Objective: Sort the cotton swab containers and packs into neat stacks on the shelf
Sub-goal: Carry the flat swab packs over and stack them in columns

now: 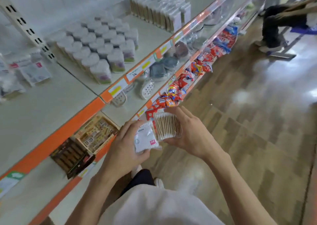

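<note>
Shop aisle, wood-pattern floor (240, 121) | white shelf (51, 108), orange edge, labels unreadable | left hand (127, 149) grips white pack (145, 139) | right hand (188, 135) grips swab pack (167, 127)

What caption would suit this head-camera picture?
Left hand and right hand hold cotton swab packs before the shelf.

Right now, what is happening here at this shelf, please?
A person stands at a store shelf holding cotton swab packs out in front of it. The left hand grips a white pack; the right hand holds a clear pack of wooden swabs. Round tubs already stand in rows on the shelf.
</note>
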Tool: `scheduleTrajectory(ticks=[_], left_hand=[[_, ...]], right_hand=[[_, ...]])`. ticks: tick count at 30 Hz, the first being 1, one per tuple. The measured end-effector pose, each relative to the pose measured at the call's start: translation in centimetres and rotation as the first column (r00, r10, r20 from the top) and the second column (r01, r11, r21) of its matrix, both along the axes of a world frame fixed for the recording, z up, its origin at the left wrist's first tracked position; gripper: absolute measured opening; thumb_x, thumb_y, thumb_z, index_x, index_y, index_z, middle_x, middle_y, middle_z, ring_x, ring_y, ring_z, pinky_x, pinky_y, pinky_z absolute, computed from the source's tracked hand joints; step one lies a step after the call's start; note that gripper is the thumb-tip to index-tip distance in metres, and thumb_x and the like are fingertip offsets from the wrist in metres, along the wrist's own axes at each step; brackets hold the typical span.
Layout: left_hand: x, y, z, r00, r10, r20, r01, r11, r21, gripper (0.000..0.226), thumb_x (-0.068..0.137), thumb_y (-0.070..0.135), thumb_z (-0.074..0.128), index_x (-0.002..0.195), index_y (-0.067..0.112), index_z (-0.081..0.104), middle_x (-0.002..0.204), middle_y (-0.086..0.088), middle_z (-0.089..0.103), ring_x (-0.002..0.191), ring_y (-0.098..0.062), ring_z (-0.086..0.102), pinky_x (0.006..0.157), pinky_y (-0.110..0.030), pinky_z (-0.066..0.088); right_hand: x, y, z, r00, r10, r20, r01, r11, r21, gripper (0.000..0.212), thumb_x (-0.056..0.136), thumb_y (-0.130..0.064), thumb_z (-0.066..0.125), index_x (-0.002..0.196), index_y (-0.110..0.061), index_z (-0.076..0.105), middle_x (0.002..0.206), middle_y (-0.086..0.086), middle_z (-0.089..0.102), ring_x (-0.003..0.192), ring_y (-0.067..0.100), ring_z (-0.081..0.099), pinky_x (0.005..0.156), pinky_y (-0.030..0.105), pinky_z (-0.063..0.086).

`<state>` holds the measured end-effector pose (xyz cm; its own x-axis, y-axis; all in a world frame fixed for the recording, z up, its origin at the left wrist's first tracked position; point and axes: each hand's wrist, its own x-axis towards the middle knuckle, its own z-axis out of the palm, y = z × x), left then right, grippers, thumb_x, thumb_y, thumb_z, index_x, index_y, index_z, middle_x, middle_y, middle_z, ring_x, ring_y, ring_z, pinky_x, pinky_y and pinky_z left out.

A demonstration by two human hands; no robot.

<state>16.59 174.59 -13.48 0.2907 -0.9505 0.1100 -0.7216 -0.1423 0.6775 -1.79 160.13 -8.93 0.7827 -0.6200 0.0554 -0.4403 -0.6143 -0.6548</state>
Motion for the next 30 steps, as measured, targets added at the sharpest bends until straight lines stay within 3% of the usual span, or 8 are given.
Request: scheduleTrajectory(ticks=[3,8,13,17,22,27,30], left_hand=[[-0.8,-3.5,-0.4,0.997,-0.074,0.022,0.073,0.997,0.020,0.077,0.066,0.023,0.083,0.136,0.025,0.050,0.124,0.014,0.048,0.108,-0.006,0.051,0.092,-0.004,0.032],[-2.0,-9.0,-1.4,0.998,-0.049,-0.045,0.049,0.999,-0.019,0.075,0.066,0.021,0.085,0.134,0.023,0.052,0.120,0.015,0.050,0.107,-0.006,0.054,0.090,-0.006,0.039],[-2.9,-16.3,-3.1,0.993,0.015,-0.116,-0.016,1.000,-0.006,0.069,0.070,0.044,0.070,0.135,0.028,0.050,0.118,0.019,0.049,0.110,-0.007,0.056,0.086,-0.024,0.052],[-2.7,-23.3,-3.2,0.979,0.086,-0.186,-0.095,0.995,-0.039,0.073,0.070,0.025,0.083,0.134,0.030,0.050,0.122,0.015,0.052,0.115,-0.004,0.054,0.092,-0.017,0.048],[-2.2,-31.5,-2.0,0.977,0.102,-0.190,-0.113,0.992,-0.048,0.078,0.068,0.022,0.085,0.136,0.030,0.049,0.124,0.016,0.049,0.117,0.003,0.050,0.096,-0.019,0.047],[-1.6,-37.6,-0.1,0.989,0.110,-0.096,-0.115,0.992,-0.044,0.076,0.072,0.031,0.084,0.137,0.032,0.044,0.125,0.023,0.041,0.116,0.009,0.040,0.094,-0.028,0.052],[-1.2,-40.8,0.8,0.990,0.125,-0.069,-0.127,0.991,-0.028,0.076,0.072,0.037,0.084,0.137,0.029,0.044,0.126,0.018,0.042,0.120,0.000,0.042,0.092,-0.032,0.055]], right_hand=[[-2.3,-2.3,-0.7,0.998,-0.067,0.018,0.066,0.997,0.035,0.080,0.065,-0.031,0.091,0.134,-0.030,0.050,0.115,-0.025,0.043,0.105,-0.001,0.050,0.086,0.015,0.041],[-4.1,-7.4,-2.0,0.987,-0.158,0.035,0.155,0.985,0.073,0.078,0.064,-0.042,0.090,0.130,-0.035,0.049,0.108,-0.037,0.043,0.095,-0.015,0.047,0.081,0.000,0.034],[-3.6,-15.3,-2.5,0.986,-0.169,-0.002,0.168,0.983,0.073,0.077,0.063,-0.038,0.092,0.127,-0.034,0.051,0.104,-0.029,0.047,0.093,-0.008,0.051,0.078,0.004,0.038],[-3.2,-22.3,-2.4,0.992,-0.124,-0.037,0.127,0.987,0.101,0.076,0.062,-0.037,0.089,0.125,-0.044,0.046,0.106,-0.034,0.046,0.094,-0.013,0.050,0.078,0.004,0.037],[-3.4,-30.0,-1.9,0.989,-0.147,-0.029,0.149,0.986,0.080,0.078,0.065,-0.039,0.090,0.131,-0.040,0.049,0.114,-0.024,0.052,0.100,-0.001,0.056,0.083,0.016,0.045],[-2.7,-36.6,-1.7,0.983,-0.170,0.072,0.162,0.981,0.106,0.080,0.064,-0.039,0.090,0.132,-0.038,0.049,0.115,-0.028,0.053,0.104,-0.010,0.053,0.083,0.002,0.038],[-2.2,-40.1,-2.0,0.981,-0.157,0.116,0.140,0.980,0.142,0.079,0.065,-0.038,0.091,0.132,-0.033,0.051,0.115,-0.023,0.056,0.104,-0.010,0.053,0.084,0.001,0.037]])
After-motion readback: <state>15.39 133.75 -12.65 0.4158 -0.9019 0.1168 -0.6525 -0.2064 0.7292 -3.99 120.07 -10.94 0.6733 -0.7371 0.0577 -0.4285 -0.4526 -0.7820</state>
